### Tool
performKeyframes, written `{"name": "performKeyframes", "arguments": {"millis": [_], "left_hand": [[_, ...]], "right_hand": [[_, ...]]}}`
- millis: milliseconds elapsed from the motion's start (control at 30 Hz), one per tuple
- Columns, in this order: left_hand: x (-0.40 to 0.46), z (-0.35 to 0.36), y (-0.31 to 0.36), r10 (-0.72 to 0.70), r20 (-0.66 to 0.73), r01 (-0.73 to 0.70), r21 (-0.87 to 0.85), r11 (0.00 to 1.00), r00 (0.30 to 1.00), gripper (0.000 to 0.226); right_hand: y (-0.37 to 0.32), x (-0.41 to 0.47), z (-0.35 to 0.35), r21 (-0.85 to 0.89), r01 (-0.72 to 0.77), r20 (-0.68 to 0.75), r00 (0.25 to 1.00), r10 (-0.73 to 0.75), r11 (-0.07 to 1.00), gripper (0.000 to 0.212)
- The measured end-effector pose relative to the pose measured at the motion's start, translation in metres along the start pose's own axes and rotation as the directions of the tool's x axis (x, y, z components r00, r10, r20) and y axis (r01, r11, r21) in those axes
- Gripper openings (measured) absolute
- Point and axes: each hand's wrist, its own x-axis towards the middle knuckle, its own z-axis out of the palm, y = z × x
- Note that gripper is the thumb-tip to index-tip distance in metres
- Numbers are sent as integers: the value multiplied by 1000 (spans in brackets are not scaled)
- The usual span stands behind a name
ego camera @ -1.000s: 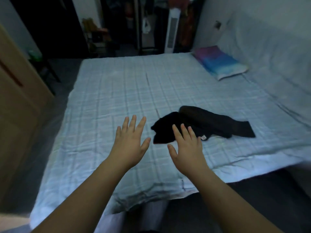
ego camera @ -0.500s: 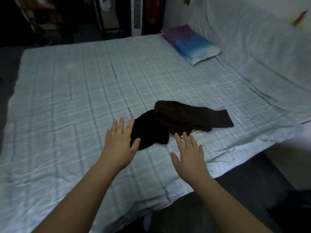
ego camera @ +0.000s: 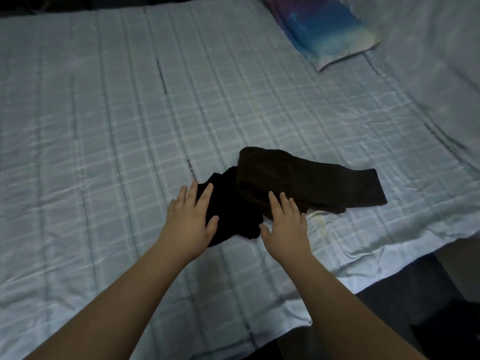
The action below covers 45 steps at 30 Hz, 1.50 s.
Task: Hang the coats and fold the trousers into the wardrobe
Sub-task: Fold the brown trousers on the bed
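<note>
Wrinkled checked bedsheet (ego camera: 109, 131), crumpled dark trousers (ego camera: 298, 178), left hand (ego camera: 188, 220) and right hand (ego camera: 285, 224) fingers straight, spread

There were 2 dark garments on the bed (ego camera: 104, 126): 1 black garment (ego camera: 228, 216) and 1 dark brown garment (ego camera: 298, 178), overlapping. There was 1 pillow (ego camera: 319, 29). 2 bare hands showed, 1 left hand (ego camera: 188, 222) and 1 right hand (ego camera: 285, 224).

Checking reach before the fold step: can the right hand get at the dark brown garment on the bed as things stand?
Probably yes. The right hand is open, its fingertips already over the near edge of the dark brown garment, with nothing between them; the left hand is over the black garment beside it.
</note>
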Motion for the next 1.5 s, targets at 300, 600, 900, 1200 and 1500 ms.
{"name": "performKeyframes", "arguments": {"millis": [300,600,900,1200,1500], "left_hand": [[93,81,19,-144,0,144,-59,988,990,74],[94,105,28,-278,54,283,-104,954,959,78],[29,41,39,-209,-81,192,-177,965,975,74],[-149,-46,28,-97,-241,38,-240,970,966,80],[-345,-104,-82,-188,-380,161,-100,982,906,130]], "right_hand": [[48,151,65,-62,101,170,981,-89,993,111],[61,186,100,-50,96,101,991,-91,994,77],[48,108,-15,170,114,-87,991,-100,979,57],[-55,-100,-126,414,374,-411,890,-197,830,54],[-197,-239,-148,692,486,-419,873,-250,534,26]]}}
